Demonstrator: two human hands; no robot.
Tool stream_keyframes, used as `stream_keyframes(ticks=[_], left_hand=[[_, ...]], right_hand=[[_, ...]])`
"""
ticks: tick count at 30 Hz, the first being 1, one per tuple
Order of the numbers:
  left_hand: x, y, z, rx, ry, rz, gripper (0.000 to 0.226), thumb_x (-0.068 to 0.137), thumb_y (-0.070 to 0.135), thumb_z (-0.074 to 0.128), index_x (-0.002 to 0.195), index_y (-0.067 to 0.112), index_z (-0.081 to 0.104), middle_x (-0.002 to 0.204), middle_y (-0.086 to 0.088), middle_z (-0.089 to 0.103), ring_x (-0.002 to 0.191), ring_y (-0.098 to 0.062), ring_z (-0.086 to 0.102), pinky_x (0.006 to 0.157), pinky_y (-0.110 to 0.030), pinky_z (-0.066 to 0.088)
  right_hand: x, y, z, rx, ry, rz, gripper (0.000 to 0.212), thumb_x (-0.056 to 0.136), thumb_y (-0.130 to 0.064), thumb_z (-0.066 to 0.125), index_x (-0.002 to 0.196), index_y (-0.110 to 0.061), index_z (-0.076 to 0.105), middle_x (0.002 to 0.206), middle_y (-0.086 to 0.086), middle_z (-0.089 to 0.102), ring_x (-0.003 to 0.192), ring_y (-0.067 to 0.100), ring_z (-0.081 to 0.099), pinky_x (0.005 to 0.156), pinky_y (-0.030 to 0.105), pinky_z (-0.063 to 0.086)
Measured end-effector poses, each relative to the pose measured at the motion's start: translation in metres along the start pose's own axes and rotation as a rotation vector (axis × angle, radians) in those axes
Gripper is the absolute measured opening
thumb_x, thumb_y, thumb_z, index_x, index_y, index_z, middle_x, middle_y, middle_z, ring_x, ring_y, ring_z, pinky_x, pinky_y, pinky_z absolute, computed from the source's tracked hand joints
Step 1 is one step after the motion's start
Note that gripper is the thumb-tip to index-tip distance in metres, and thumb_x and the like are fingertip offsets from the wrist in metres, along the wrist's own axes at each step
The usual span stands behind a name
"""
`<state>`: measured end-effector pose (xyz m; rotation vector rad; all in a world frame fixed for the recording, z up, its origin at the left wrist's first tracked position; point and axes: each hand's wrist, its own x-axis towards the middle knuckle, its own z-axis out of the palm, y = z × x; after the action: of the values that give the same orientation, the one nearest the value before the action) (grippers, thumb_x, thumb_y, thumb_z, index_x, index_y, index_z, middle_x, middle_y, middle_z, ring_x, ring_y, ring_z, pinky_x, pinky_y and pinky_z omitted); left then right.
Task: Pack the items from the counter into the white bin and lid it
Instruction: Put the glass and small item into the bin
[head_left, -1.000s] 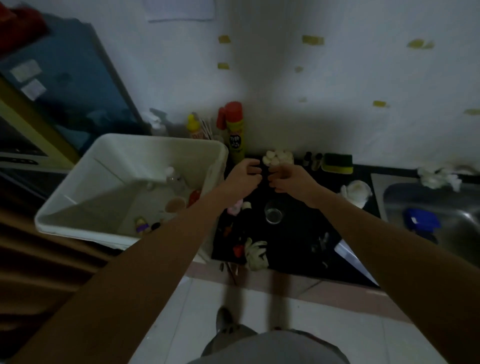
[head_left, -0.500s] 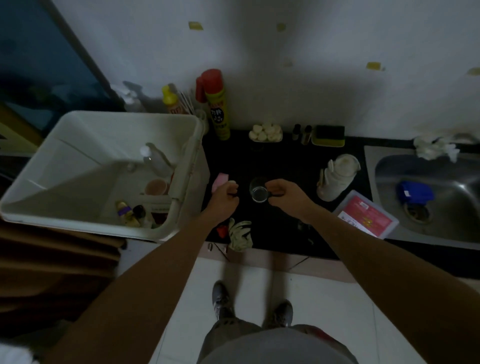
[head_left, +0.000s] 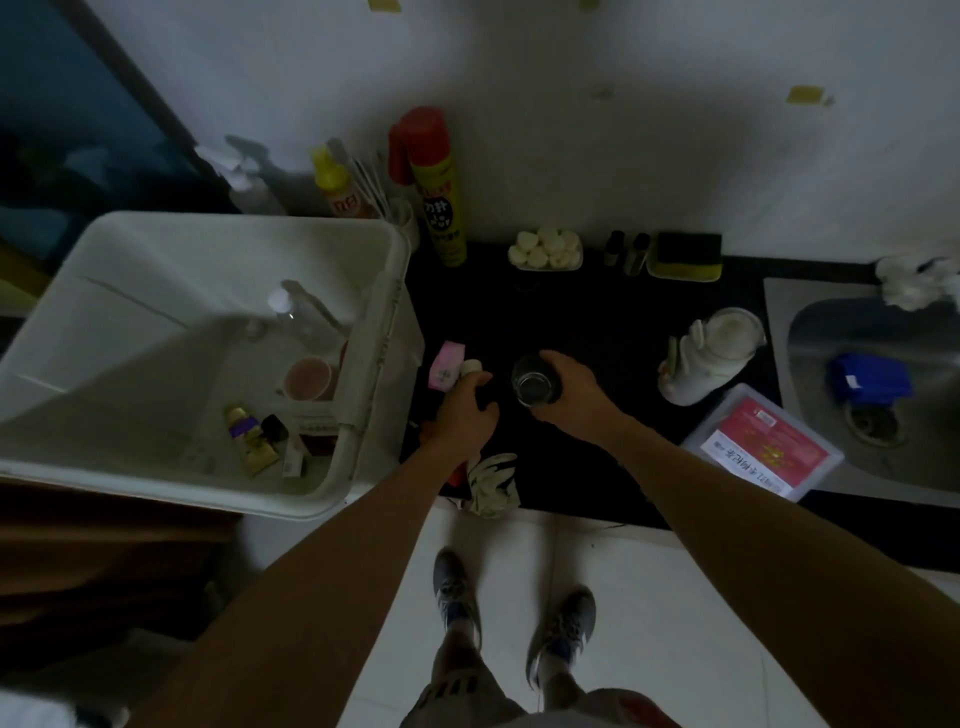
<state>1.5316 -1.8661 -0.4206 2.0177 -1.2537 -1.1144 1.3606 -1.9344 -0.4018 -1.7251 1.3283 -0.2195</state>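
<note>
The white bin (head_left: 124, 467) sits left of the black counter (head_left: 597, 322) and holds a clear bottle, a pink cup, tubes and small boxes. My right hand (head_left: 569, 395) grips a small clear glass (head_left: 532, 384) standing on the counter. My left hand (head_left: 467, 413) curls round a small dark item with a white cap (head_left: 470, 367), next to a pink packet (head_left: 445, 364). The item's body is hidden by my fingers. No lid is in view.
Along the back wall stand a red-capped spray can (head_left: 434, 187), a yellow bottle (head_left: 335, 182), a tray of white pieces (head_left: 545, 249), two small vials and a sponge (head_left: 685, 254). A white jug (head_left: 711, 353), a red-labelled box (head_left: 763, 447), a glove (head_left: 493, 483) and the sink (head_left: 883, 395) lie right.
Both hands came back from the rear of the counter to its middle. My right hand took hold of the glass and my left closed on the small capped item.
</note>
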Motion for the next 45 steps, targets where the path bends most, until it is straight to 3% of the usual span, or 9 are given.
stream_keyframes(ticks=[6,9,12,19,25,31,37,42,45], left_hand=[[0.025,-0.017,-0.005,0.004,0.073,0.069,0.04,0.093,0.007,0.051,0.132,0.01,0.051,0.132,-0.009,0.053,0.124,-0.021,0.049,0.107,-0.032,0.041],[0.037,-0.019,-0.006,-0.007,0.117,0.035,0.036,0.093,0.008,0.051,0.129,0.014,0.052,0.131,-0.007,0.053,0.12,-0.02,0.052,0.103,-0.032,0.044],[0.052,-0.022,-0.008,0.016,0.186,0.006,0.028,0.091,0.011,0.051,0.119,0.015,0.054,0.124,-0.009,0.056,0.112,-0.025,0.056,0.098,-0.041,0.049],[0.07,-0.032,-0.008,0.112,0.181,-0.154,0.043,0.091,0.02,0.051,0.134,0.018,0.047,0.147,-0.011,0.034,0.13,-0.032,0.041,0.107,-0.047,0.038],[0.086,-0.032,0.002,0.22,0.147,-0.241,0.026,0.089,0.03,0.042,0.107,0.015,0.054,0.135,-0.017,0.044,0.117,-0.039,0.048,0.098,-0.052,0.043],[0.096,-0.03,0.0,0.21,0.115,-0.32,0.041,0.085,0.031,0.042,0.108,0.0,0.054,0.14,-0.021,0.038,0.119,-0.042,0.046,0.101,-0.052,0.043],[0.093,-0.024,0.0,0.1,0.071,-0.441,0.039,0.094,0.025,0.042,0.121,-0.003,0.048,0.149,-0.026,0.019,0.138,-0.042,0.018,0.117,-0.047,0.016],[0.09,-0.02,-0.002,0.102,0.083,-0.41,0.041,0.095,0.023,0.042,0.12,-0.009,0.048,0.147,-0.021,0.021,0.134,-0.04,0.024,0.115,-0.045,0.023],[0.085,-0.015,-0.004,0.09,0.105,-0.354,0.047,0.094,0.021,0.044,0.133,-0.005,0.039,0.146,-0.017,0.023,0.128,-0.037,0.034,0.113,-0.043,0.03]], right_hand=[[0.032,0.009,0.024,-0.12,0.043,0.036,0.095,0.078,-0.019,0.078,0.152,-0.01,0.02,0.155,0.01,0.029,0.143,0.033,0.023,0.117,0.037,0.02],[0.038,0.011,0.027,-0.107,0.06,0.086,0.098,0.071,-0.025,0.082,0.151,-0.016,0.025,0.147,0.008,0.041,0.137,0.034,0.034,0.113,0.043,0.033],[0.049,0.035,0.034,-0.05,0.12,0.075,0.085,0.063,-0.03,0.083,0.137,-0.018,0.043,0.132,0.008,0.055,0.12,0.032,0.054,0.097,0.046,0.051],[0.045,0.015,0.03,0.009,0.215,0.007,0.059,0.065,-0.016,0.086,0.117,-0.011,0.058,0.114,0.006,0.062,0.1,0.019,0.062,0.081,0.024,0.05],[0.057,0.012,0.029,0.028,0.208,-0.048,0.052,0.06,-0.032,0.084,0.105,-0.021,0.06,0.099,-0.003,0.067,0.085,0.007,0.064,0.072,0.018,0.053],[0.068,0.023,0.034,-0.001,0.211,-0.021,0.062,0.053,-0.051,0.074,0.109,-0.029,0.057,0.105,-0.003,0.065,0.093,0.013,0.065,0.082,0.037,0.058],[0.068,0.026,0.032,0.009,0.201,0.003,0.066,0.053,-0.051,0.077,0.112,-0.029,0.056,0.109,-0.003,0.065,0.098,0.017,0.064,0.086,0.04,0.057],[0.069,0.029,0.035,0.007,0.182,0.017,0.071,0.052,-0.053,0.077,0.115,-0.028,0.055,0.112,-0.001,0.063,0.101,0.019,0.062,0.086,0.038,0.057],[0.068,0.026,0.036,-0.001,0.174,0.013,0.074,0.05,-0.056,0.073,0.116,-0.03,0.054,0.113,-0.002,0.061,0.102,0.019,0.061,0.086,0.039,0.057]])
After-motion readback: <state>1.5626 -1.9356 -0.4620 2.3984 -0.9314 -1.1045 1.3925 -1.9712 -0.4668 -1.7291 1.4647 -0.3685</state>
